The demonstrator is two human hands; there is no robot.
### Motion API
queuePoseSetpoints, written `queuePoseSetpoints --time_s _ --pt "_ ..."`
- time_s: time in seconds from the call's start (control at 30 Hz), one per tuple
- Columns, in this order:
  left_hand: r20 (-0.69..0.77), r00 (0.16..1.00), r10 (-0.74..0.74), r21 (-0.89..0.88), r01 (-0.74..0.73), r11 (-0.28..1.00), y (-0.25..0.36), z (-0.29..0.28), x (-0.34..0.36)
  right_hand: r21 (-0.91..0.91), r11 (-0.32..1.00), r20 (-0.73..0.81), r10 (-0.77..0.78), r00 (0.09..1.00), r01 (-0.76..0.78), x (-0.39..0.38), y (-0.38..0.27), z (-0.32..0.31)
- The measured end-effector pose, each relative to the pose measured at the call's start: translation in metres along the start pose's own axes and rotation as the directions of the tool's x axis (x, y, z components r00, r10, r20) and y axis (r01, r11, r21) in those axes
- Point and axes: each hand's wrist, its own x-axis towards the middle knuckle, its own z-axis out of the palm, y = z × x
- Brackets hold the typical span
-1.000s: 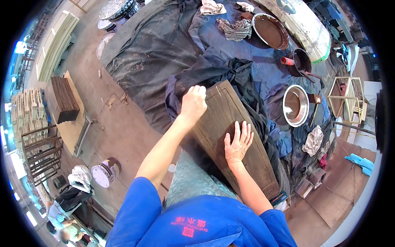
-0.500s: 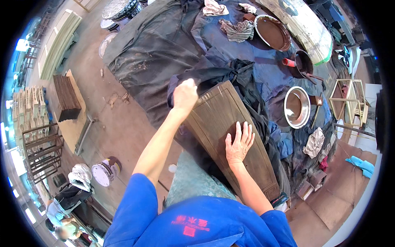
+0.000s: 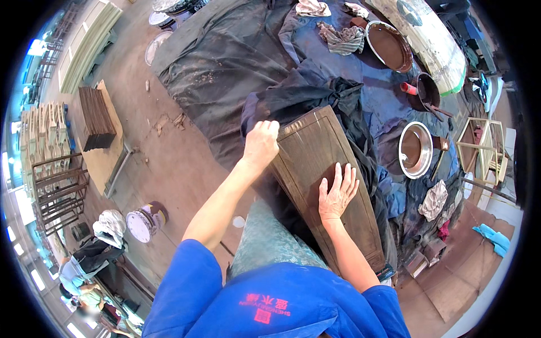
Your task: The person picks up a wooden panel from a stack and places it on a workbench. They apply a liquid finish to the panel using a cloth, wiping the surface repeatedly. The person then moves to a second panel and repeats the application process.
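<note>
A brown wooden panel (image 3: 309, 147) with a grooved border lies slantwise before me on dark cloth. My right hand (image 3: 338, 197) rests flat on its face, fingers spread. At the panel's far left edge, my left hand (image 3: 261, 146) is closed in a fist. Whatever those fingers hold, if anything, is hidden. Bunched dark cloth (image 3: 298, 98) lies just beyond the panel.
To the right stand a metal bowl (image 3: 426, 147) of brown liquid, a dark pot (image 3: 425, 90) with a red-handled tool, and a wide basin (image 3: 389, 45). Rags (image 3: 342, 38) lie around. On the left floor are a bucket (image 3: 146, 222) and stacked boards (image 3: 97, 117).
My left fist has moved slightly nearer to me along the panel's left edge. My right hand stays flat on the panel, and the whole view has shifted a little.
</note>
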Motion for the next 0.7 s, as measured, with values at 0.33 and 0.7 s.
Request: queuePoseSetpoints --time_s 0.33,0.7 --pt "0.014 0.999 0.034 -0.01 -0.034 0.999 0.008 -0.002 0.004 0.009 1.0 0.002 0.004 1.0 -0.004 0.001 -0.002 0.001" --pt "-0.029 0.998 0.047 -0.065 -0.049 0.997 0.005 0.003 0.008 -0.006 1.0 0.007 0.001 1.0 -0.001 -0.001 -0.001 0.0"
